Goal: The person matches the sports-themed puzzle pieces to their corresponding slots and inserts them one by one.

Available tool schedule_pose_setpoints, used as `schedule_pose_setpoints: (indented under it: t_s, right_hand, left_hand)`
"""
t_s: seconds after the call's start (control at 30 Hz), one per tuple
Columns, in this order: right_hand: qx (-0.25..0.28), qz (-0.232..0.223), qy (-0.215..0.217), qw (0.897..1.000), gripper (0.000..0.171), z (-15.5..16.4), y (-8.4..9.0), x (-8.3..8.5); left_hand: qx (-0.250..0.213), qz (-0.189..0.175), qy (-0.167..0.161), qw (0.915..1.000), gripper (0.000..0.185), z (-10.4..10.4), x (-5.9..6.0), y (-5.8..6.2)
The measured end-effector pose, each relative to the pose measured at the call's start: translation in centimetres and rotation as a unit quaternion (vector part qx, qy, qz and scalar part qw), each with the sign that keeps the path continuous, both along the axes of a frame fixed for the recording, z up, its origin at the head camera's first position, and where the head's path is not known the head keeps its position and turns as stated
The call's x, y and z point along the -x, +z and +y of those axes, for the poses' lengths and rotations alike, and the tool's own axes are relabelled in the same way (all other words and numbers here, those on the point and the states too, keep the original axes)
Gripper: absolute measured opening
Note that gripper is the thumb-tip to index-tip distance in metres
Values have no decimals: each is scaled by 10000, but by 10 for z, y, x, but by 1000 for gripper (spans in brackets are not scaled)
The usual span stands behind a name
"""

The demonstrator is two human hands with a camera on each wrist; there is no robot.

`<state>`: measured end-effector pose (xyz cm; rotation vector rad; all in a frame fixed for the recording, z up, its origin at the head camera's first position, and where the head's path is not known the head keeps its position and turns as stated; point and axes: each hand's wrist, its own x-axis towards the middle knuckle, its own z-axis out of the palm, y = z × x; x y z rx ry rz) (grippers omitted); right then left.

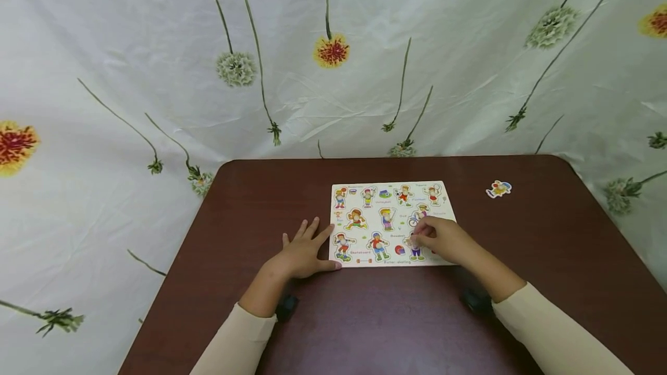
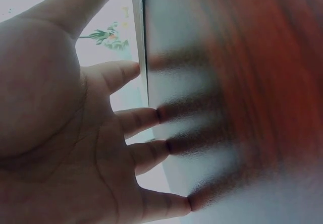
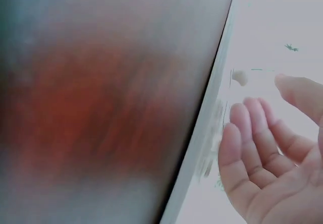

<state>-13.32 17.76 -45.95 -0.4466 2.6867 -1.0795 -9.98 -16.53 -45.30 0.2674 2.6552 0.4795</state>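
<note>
A white puzzle board [image 1: 371,253] with colourful sports figures lies on the dark table. My left hand [image 1: 304,252] is spread at its left side, thumb and index finger touching the board's edge and the other fingertips resting on the table. The left palm [image 2: 55,118] fills much of the left wrist view. Over the lower right of the board is my right hand [image 1: 443,239], close above a figure piece [image 1: 416,253] that it partly covers. In the right wrist view, a gap separates the right thumb from the loosely bent fingers [image 3: 252,143], near a small pale knob [image 3: 240,77].
One loose figure piece [image 1: 498,189] lies on the table [image 1: 526,236] to the right of the board. Behind the table's far edge hangs a pale flowered cloth [image 1: 365,97].
</note>
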Motion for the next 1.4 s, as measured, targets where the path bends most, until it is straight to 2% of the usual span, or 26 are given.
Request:
schedule_pose_setpoints:
  t_s: [0.23, 0.6, 0.83, 1.2, 1.3, 1.4]
  right_hand:
    - [612, 63, -656, 9960, 21, 14, 5, 1]
    - [999, 807, -1426, 9814, 28, 46, 7, 7]
    - [1356, 750, -1833, 9708, 35, 67, 6, 18]
    - [1305, 680, -2428, 9589, 45, 109, 8, 37]
    - [1109, 622, -2550, 9586, 45, 121, 8, 43]
    - [664, 633, -2603, 9612, 46, 131, 8, 50]
  left_hand:
    - [0, -9, 6, 10000, 92, 0, -1, 1]
    - [31, 8, -29, 10000, 92, 1, 0, -1]
    - [75, 38, -20, 10000, 92, 0, 0, -2]
    - [66, 51, -19, 10000, 92, 0, 0, -2]
    - [76, 58, -16, 10000, 91, 0, -1, -2]
    - [72, 53, -19, 10000, 91, 0, -1, -1]
